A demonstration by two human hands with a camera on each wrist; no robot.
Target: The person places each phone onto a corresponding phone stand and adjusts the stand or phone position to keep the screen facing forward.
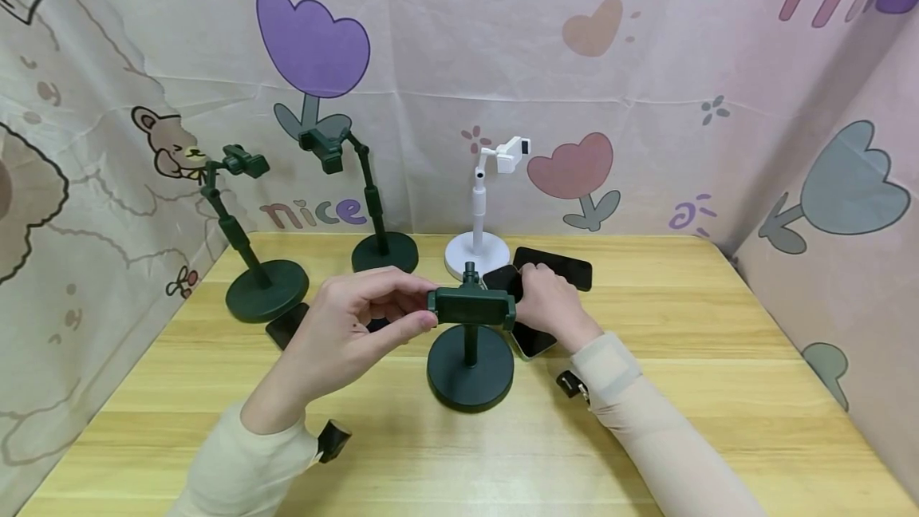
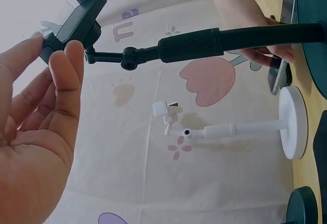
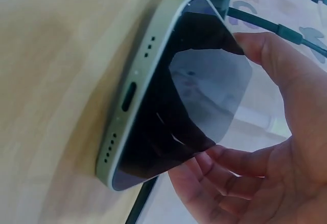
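Observation:
A dark green phone stand (image 1: 471, 377) stands upright in front of me with its phone clamp (image 1: 474, 307) at the top. My left hand (image 1: 359, 325) pinches the left end of that clamp between thumb and fingertips; the left wrist view shows the clamp (image 2: 76, 22) held tilted on its jointed arm. Behind and right of the stand, my right hand (image 1: 549, 301) grips a smartphone (image 3: 153, 116) with a pale green edge. Its thumb and fingers hold opposite long sides, with the black screen facing up. In the head view the hand hides the phone's middle.
Another dark phone (image 1: 567, 266) lies beyond the right hand. At the back stand a white phone stand (image 1: 477, 250) and a green one (image 1: 385, 252). A third green stand (image 1: 267, 291) is at the left, with a dark phone (image 1: 287, 325) beside its base.

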